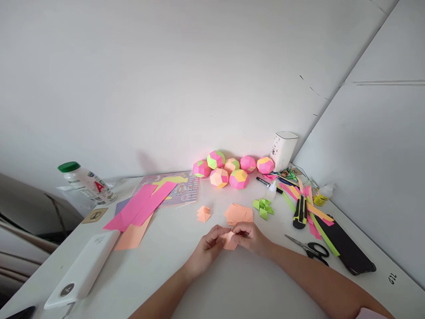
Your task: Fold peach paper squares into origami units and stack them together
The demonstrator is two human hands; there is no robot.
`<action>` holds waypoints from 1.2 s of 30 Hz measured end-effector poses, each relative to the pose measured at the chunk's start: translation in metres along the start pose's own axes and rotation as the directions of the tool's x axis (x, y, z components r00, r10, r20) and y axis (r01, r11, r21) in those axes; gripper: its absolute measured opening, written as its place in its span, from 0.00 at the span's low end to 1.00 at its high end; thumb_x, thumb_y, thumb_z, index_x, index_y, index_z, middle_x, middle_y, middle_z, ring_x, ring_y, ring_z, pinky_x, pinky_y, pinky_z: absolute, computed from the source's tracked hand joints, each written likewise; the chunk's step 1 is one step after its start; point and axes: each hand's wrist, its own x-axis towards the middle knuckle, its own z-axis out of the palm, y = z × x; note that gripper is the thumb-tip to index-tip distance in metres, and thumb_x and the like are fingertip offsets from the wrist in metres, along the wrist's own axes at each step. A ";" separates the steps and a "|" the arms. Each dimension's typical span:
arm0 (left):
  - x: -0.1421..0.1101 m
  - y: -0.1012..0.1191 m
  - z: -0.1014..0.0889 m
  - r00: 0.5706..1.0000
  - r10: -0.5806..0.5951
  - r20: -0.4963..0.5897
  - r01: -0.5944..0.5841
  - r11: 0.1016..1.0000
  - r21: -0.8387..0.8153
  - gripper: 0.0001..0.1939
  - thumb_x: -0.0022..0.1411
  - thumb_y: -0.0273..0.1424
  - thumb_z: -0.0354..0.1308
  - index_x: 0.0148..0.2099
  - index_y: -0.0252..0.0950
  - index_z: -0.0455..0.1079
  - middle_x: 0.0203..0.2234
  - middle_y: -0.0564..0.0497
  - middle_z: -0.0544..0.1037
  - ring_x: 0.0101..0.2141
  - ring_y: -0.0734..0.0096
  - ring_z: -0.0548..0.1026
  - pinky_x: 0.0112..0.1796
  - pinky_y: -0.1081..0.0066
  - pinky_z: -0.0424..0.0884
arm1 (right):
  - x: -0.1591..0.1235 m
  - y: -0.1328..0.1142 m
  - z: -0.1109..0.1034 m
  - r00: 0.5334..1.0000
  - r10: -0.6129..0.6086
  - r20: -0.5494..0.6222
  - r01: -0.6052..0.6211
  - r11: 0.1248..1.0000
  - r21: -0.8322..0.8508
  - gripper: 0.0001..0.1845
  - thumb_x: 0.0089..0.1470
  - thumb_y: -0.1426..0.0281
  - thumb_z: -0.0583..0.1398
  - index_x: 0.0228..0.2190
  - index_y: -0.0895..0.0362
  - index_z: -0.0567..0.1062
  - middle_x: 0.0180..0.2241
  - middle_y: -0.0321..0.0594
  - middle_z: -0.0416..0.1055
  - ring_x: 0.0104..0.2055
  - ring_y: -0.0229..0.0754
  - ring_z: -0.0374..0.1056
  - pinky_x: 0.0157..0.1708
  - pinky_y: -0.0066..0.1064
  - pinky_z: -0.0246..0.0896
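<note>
Between my two hands is a small piece of peach paper (230,241), held just above the white table. My left hand (209,248) pinches its left side with thumb and fingers. From the right, my right hand (250,238) grips the upper right edge. Right behind them lies a stack of peach paper pieces (239,212). Folded peach paper units (203,213) sit to the left of that stack, and a cluster of folded green paper units (263,207) lies to its right.
Several multicoloured paper balls (219,177) line the wall. Scissors (312,250), a utility knife (300,212), paper strips (318,208) and a black case (348,246) lie right. Left are pink sheets (142,206), a white laminator-like device (83,268) and a bottle (88,184).
</note>
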 end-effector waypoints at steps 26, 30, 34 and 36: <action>0.000 0.002 0.002 0.969 -0.244 -0.041 0.211 0.903 -0.373 0.17 0.50 0.37 0.64 0.44 0.40 0.73 0.34 0.49 0.77 0.34 0.63 0.76 0.36 0.63 0.70 | 0.001 0.001 -0.002 0.999 0.017 0.041 -0.017 1.000 0.014 0.13 0.49 0.62 0.61 0.22 0.58 0.72 0.21 0.33 0.60 0.22 0.34 0.53 0.22 0.27 0.50; 0.000 0.003 0.003 0.961 -0.268 -0.070 0.221 0.894 -0.390 0.19 0.49 0.37 0.65 0.43 0.38 0.73 0.33 0.48 0.79 0.34 0.61 0.77 0.36 0.62 0.71 | 0.001 -0.001 -0.002 1.000 0.001 0.028 -0.001 1.000 0.021 0.14 0.48 0.60 0.61 0.21 0.58 0.72 0.20 0.33 0.59 0.22 0.34 0.53 0.22 0.27 0.50; 0.001 0.003 0.004 0.959 -0.274 -0.068 0.229 0.894 -0.384 0.19 0.48 0.37 0.66 0.43 0.37 0.73 0.33 0.48 0.78 0.33 0.62 0.76 0.35 0.64 0.71 | 0.001 -0.004 -0.001 1.000 -0.002 0.004 0.002 1.000 0.023 0.13 0.49 0.61 0.60 0.22 0.58 0.72 0.20 0.33 0.60 0.23 0.35 0.54 0.22 0.28 0.51; 0.001 0.002 0.004 0.967 -0.244 -0.071 0.204 0.913 -0.354 0.17 0.50 0.38 0.65 0.42 0.37 0.73 0.33 0.49 0.76 0.32 0.64 0.75 0.34 0.66 0.70 | 0.001 -0.005 -0.001 1.000 -0.004 -0.014 0.004 1.000 0.026 0.13 0.50 0.62 0.60 0.22 0.58 0.72 0.21 0.33 0.60 0.23 0.35 0.54 0.22 0.28 0.51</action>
